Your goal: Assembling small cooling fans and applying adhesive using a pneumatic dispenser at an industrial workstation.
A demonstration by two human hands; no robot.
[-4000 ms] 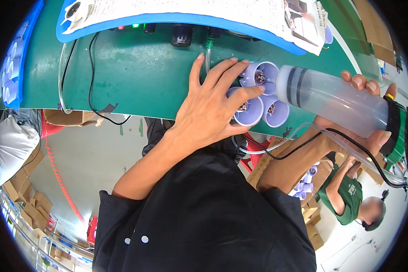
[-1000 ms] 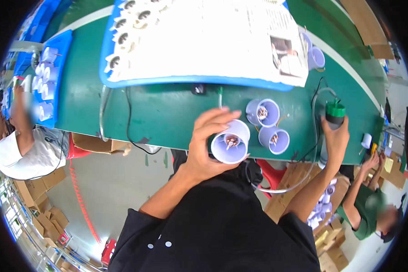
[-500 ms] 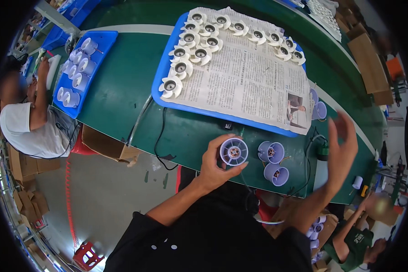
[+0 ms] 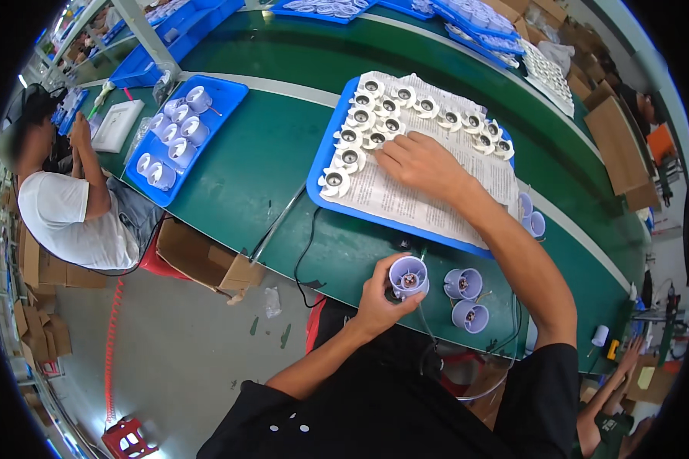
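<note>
My left hand [image 4: 380, 300] is wrapped round a lavender fan housing [image 4: 409, 277], a ribbed round cup tilted open end up, with a copper-coloured part inside. My right hand [image 4: 421, 163] reaches over the blue tray [image 4: 406, 224], its fingers curled downward. Its fingertips are at the lowest white fan wheel [image 4: 375, 140] of the second column; whether they grip it is hidden. More white fan wheels [image 4: 334, 180] with dark round centres stand in rows on newspaper [image 4: 394, 195] in the tray. Two more lavender housings [image 4: 470, 316] stand on the green table right of my left hand.
A blue tray [image 4: 163, 197] of lavender housings is at left, beside a seated person in a white shirt [image 4: 76, 218]. Two housings [image 4: 537, 225] stand right of the newspaper tray. A black cable [image 4: 311, 249] hangs over the table edge. At lower right shows another person's arm [image 4: 611, 382].
My right hand has swung from the right side onto the newspaper tray, its fingers now curled. My left hand still holds the housing, now tilted differently. The whole view has shifted.
</note>
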